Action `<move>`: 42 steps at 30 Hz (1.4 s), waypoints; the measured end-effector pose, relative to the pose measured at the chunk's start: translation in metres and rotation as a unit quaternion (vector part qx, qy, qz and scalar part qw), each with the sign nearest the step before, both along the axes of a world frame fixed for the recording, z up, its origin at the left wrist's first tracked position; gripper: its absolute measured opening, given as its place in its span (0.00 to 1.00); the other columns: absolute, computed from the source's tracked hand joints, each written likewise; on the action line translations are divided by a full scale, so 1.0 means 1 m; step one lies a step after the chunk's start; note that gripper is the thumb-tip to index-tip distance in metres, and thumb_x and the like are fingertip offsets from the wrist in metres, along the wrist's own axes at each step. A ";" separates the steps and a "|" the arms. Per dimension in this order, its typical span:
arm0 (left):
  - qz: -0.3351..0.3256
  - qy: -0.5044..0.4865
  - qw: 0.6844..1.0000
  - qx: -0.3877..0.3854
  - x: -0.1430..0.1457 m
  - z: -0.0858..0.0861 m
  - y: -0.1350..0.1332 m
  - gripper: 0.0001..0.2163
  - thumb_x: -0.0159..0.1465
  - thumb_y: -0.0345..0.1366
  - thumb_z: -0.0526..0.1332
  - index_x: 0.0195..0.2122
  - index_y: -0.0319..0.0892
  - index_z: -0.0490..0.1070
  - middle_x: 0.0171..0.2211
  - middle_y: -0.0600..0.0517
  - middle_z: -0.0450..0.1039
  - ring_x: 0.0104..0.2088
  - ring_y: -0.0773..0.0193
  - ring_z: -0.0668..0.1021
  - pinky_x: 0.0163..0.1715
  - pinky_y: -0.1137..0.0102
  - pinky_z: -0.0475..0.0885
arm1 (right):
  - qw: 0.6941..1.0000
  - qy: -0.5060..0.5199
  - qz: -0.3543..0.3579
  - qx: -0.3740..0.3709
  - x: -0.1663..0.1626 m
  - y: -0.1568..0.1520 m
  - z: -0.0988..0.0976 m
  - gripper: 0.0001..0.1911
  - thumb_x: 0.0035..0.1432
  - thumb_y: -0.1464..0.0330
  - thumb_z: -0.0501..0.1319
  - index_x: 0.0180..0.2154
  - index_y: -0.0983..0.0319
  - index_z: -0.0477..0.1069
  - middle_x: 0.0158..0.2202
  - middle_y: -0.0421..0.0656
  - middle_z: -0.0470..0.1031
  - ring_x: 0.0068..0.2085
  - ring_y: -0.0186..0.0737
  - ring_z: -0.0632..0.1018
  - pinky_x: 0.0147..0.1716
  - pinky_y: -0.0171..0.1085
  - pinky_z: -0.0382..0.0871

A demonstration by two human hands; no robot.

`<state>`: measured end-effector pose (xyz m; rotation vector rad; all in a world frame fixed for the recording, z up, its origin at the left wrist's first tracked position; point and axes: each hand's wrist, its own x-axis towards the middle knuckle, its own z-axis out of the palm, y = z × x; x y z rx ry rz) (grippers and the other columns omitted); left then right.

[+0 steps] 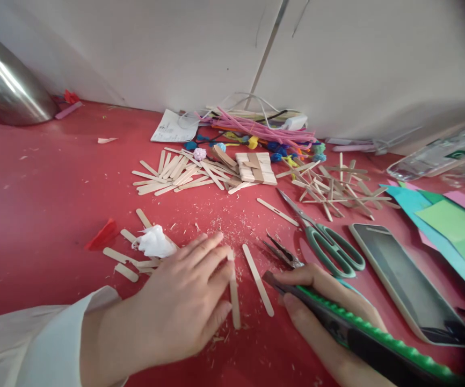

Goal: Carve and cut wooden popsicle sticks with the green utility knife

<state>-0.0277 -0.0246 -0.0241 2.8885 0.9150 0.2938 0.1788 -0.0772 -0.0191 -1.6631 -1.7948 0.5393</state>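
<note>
My left hand (176, 301) lies palm down on the red table with its fingers stretched out. Its fingertips touch or sit right beside a wooden craft stick (234, 295); the exact contact is hidden. A second craft stick (258, 280) lies to the right, between my hands. My right hand (329, 301) is closed around a green and black utility knife (349, 328), whose tip points left towards that stick. Just beyond it are pointed metal pliers (283, 252), partly covered by my right hand. Crumpled white material (155, 242) rests on several sticks left of my left hand.
Green-handled scissors (333, 250) and a phone (405, 279) lie right. Behind are loose sticks (176, 172), a stick bundle (256, 167), a stick tangle (333, 188) and pink pipe cleaners (260, 130). Coloured paper (450, 220) is far right; a metal bottle (11, 80) stands far left.
</note>
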 end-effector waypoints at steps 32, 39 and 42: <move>-0.099 0.032 0.976 -0.190 -0.001 0.008 -0.010 0.36 0.53 0.58 0.55 0.61 0.51 0.48 0.63 0.43 0.40 0.61 0.44 0.49 0.55 0.49 0.52 | 0.997 -0.007 0.052 0.054 -0.008 0.000 0.001 0.05 0.53 0.70 0.54 0.32 0.55 0.66 0.23 0.35 0.75 0.23 0.34 0.77 0.19 0.28 0.69; -0.085 0.061 0.973 -0.206 0.000 0.013 -0.010 0.30 0.58 0.56 0.50 0.59 0.50 0.54 0.63 0.43 0.41 0.61 0.45 0.48 0.55 0.51 0.51 | 0.996 -0.003 0.086 0.027 -0.012 0.002 0.000 0.07 0.53 0.74 0.52 0.32 0.57 0.65 0.23 0.36 0.74 0.21 0.31 0.75 0.21 0.28 0.70; -0.083 0.053 0.972 -0.215 0.001 0.012 -0.010 0.29 0.58 0.55 0.51 0.59 0.50 0.55 0.63 0.43 0.40 0.61 0.45 0.48 0.56 0.51 0.51 | 0.996 0.009 0.089 0.026 -0.013 0.001 0.000 0.07 0.53 0.74 0.53 0.33 0.57 0.64 0.23 0.35 0.73 0.21 0.31 0.75 0.21 0.28 0.70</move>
